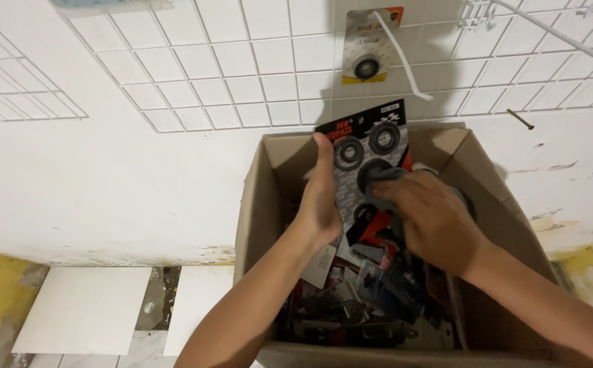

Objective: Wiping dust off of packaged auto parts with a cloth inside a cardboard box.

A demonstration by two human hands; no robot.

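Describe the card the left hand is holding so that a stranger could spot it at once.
Find the open cardboard box against the white wall. Above its clutter, the left hand holds a black blister card upright. Unlike the yellow card hanging on the wall grid, it carries several dark rings.

Bright frontal light throws hard shadows up the white wall [105,170] (edges bowed); the box [255,204] interior is dim.

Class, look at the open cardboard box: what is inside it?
The cardboard box holds a jumble of small packaged parts. The left hand holds up a black card of ring seals; the right hand presses a grey cloth on it. Lower layers are hidden.
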